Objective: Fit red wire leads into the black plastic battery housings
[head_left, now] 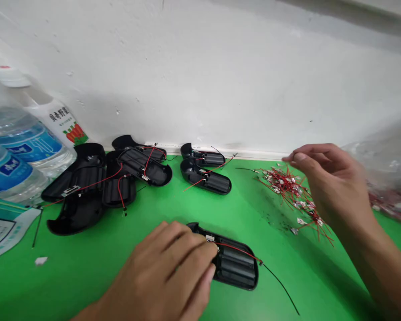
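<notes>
My left hand (169,272) lies curled over the left part of a black plastic battery shell (235,265) on the green table, gripping it; a red wire and a black wire run from the shell. My right hand (324,178) hovers over a heap of small red-wired parts (289,187), with thumb and fingertips pinched together. Whether anything sits in the pinch I cannot make out.
Two black shells (205,174) lie by the white wall. A pile of several more shells (103,183) lies at the left. Water bottles (23,147) and a paper packet (3,227) stand at the far left. A clear plastic bag (387,178) is at the right.
</notes>
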A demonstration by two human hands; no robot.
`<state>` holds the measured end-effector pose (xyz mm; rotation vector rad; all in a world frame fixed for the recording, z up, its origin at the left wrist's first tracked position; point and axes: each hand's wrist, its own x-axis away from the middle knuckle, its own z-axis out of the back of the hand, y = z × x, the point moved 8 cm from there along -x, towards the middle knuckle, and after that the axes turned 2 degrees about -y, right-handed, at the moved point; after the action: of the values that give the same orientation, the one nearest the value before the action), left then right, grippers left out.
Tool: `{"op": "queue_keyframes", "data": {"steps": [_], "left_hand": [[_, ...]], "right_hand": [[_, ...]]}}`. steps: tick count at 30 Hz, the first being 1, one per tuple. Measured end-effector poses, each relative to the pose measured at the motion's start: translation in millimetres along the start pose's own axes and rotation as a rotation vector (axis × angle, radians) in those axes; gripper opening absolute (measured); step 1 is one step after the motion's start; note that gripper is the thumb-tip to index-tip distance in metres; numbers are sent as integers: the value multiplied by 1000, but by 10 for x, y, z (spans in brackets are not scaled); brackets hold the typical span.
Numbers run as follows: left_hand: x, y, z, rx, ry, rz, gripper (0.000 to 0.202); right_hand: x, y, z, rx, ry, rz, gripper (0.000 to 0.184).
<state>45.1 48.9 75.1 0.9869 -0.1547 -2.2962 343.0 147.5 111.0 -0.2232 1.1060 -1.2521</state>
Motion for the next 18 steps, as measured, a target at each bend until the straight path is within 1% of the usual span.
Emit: {"op": "queue_keyframes", "data": {"steps": [1, 2, 3, 4, 5, 7, 9, 12, 13, 15, 18], "left_hand": [[-16, -47, 36, 51, 21, 40, 21], [-31, -95, 61, 90, 30, 86, 22], [-43, -142, 71, 114, 23, 138, 24], [-54, -174, 76, 135, 10, 178, 25], [-62, -194, 71, 156, -10, 208, 26], [-75, -178, 56, 233, -40, 212, 23], [-81, -143, 38, 305, -51, 202, 21], [-85, -156, -17, 273, -78, 261, 9], [-89, -172, -39, 236, -95, 287, 11], [-105, -192, -80, 179, -130, 307, 23], [-124, -200, -115, 145, -179, 287, 37]], "right_hand": [[71, -178, -92, -35, -59, 35, 11], [159, -370, -221, -65, -152, 72, 10], [266, -584, -358, -103, -250, 133, 8], [391, -783, -519, -140, -380, 181, 2], [527, -969, -667, -221, -510, 225, 5], [729, -1185, -846, -366, -641, 210, 13], [848, -1237, -938, -392, -691, 165, 15], [914, -1179, -960, -354, -691, 142, 11], [916, -1157, -951, -344, -678, 147, 10], [920, -1128, -953, -327, -670, 154, 9], [926, -1120, -1003, -294, -694, 135, 7]]}}
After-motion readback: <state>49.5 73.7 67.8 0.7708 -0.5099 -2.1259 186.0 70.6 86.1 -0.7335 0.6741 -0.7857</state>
